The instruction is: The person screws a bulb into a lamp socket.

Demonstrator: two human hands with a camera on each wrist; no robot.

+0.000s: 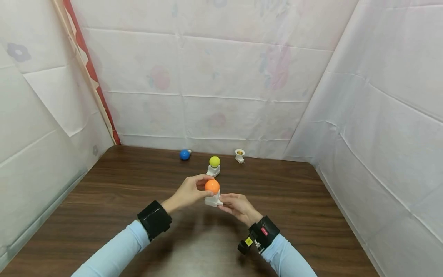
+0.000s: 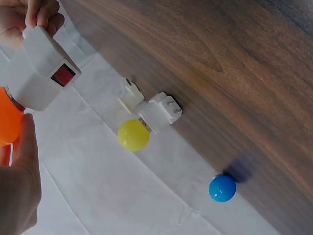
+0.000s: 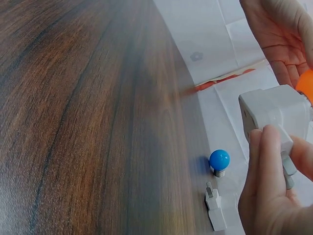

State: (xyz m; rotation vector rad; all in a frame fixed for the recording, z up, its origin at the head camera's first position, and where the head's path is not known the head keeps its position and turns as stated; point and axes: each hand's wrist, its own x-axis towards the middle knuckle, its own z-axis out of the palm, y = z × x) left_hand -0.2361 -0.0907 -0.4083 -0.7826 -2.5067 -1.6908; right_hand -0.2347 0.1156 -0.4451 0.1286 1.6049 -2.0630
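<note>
My left hand (image 1: 187,191) holds the round orange bulb (image 1: 212,186) between thumb and fingers. Under the bulb is a white plug-in lamp socket (image 1: 212,200), which my right hand (image 1: 239,207) pinches near its plug end, above the table. The bulb's metal base meets the socket's mouth; how far in it sits cannot be told. A red switch (image 2: 63,75) shows on the socket's side in the left wrist view. Just beyond the hands, a yellow bulb (image 1: 214,161) stands in a second white socket (image 1: 213,171).
Toward the back of the dark wooden table (image 1: 138,181), a blue bulb (image 1: 185,154) lies on its side at left. A third white socket (image 1: 240,156), without a bulb, is at right. White cloth walls (image 1: 214,77) enclose the table at the back and both sides.
</note>
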